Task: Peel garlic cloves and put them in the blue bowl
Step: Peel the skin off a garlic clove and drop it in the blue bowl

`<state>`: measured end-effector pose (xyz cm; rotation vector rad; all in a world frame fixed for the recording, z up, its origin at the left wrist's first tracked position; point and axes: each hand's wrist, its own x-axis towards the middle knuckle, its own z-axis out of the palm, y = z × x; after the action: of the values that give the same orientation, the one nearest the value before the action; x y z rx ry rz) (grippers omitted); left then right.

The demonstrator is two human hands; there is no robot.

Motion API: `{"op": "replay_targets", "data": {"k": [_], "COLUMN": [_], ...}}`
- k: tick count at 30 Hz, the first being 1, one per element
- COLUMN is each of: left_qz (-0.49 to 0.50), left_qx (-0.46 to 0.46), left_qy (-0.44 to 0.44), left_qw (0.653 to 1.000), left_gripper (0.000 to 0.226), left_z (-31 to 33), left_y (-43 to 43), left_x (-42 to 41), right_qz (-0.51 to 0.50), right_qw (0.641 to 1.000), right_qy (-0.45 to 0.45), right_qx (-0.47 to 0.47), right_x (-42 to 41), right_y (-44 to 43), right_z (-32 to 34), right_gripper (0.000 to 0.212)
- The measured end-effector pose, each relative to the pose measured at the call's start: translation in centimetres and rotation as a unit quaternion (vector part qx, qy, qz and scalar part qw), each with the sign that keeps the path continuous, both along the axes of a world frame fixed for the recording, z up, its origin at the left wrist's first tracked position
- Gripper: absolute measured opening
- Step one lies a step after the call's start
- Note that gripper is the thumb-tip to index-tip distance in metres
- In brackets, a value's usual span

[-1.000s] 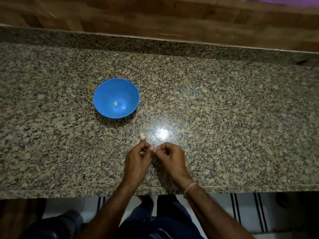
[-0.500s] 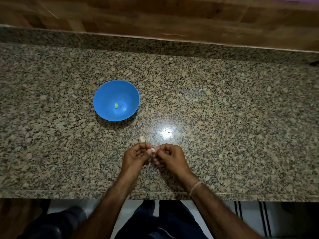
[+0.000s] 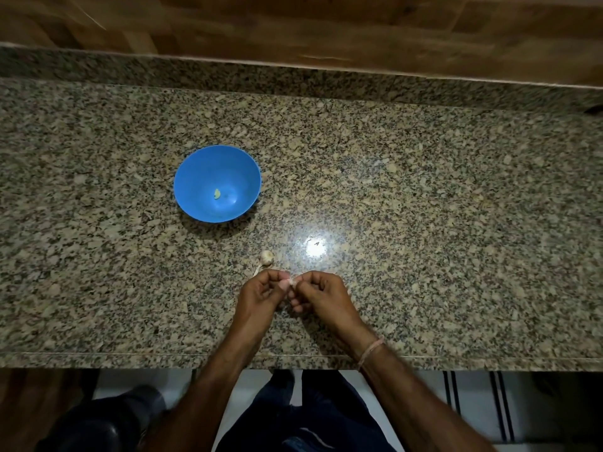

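Working close to the near edge of a speckled granite counter (image 3: 424,197), a person pinches a small pale garlic clove (image 3: 291,282) between the fingertips of both hands, much as half a second earlier, with the hands still in the same spot and only the fingers slightly shifted around the clove. The left hand (image 3: 261,296) curls inward with its knuckles up, thumb and forefinger pressed onto the clove from the left; the right hand (image 3: 321,296) mirrors it, thumb and forefinger nipping the same clove from the right while the other fingers fold loosely underneath. Both forearms reach in over the counter's front edge and converge, and a thin band (image 3: 370,352) circles the right wrist. Just beyond the left hand, the rest of the garlic bulb (image 3: 266,258) lies on the stone where it lay before, a strip of papery skin (image 3: 257,271) trailing from it toward the knuckles. The blue bowl (image 3: 195,177) stands unmoved farther back and to the left, well apart from the hands, with one peeled clove (image 3: 217,193) at its bottom. A bright spot of reflected light (image 3: 315,249) sits on the counter to the right of the bulb. Wood panelling (image 3: 293,27) runs behind the counter.
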<state>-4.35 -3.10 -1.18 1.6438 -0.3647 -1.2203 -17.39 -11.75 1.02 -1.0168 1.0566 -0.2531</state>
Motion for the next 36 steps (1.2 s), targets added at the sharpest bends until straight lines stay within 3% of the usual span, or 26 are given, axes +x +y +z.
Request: {"op": "replay_targets", "data": {"k": [7,12,23,28,36], "left_qz": [0.018,0.02,0.078,0.095,0.049], "left_qx": [0.009,0.02,0.033,0.044,0.048], "left_qy": [0.021,0.013,-0.053,-0.174,-0.413], "left_qw": [1.0,1.0,0.995,0.979,0.908], "left_gripper": [0.019,0.02,0.01,0.012,0.025], "left_z": [0.2,0.5,0.2,0.6,0.4], "left_y": [0.4,-0.1,0.4,1.6,3.7], "left_x": [-0.4,-0.8,-0.4,0.8,1.9], "right_qz": [0.018,0.041,0.046,0.042,0.035], "right_qw": [0.998,0.975,0.964,0.961,0.958], "right_qy": [0.02,0.074,0.098,0.111,0.123], "right_qx": [-0.064,-0.204,-0.243,-0.251,-0.258], "right_x": [-0.1,-0.3,-0.9,-0.8,-1.3], "right_y": [0.6,0.9,0.4,0.2,-0.3], "right_z": [-0.8,-1.6,-1.5,-1.7,-2.1], "right_gripper": [0.014,0.009,0.008,0.009,0.008]}}
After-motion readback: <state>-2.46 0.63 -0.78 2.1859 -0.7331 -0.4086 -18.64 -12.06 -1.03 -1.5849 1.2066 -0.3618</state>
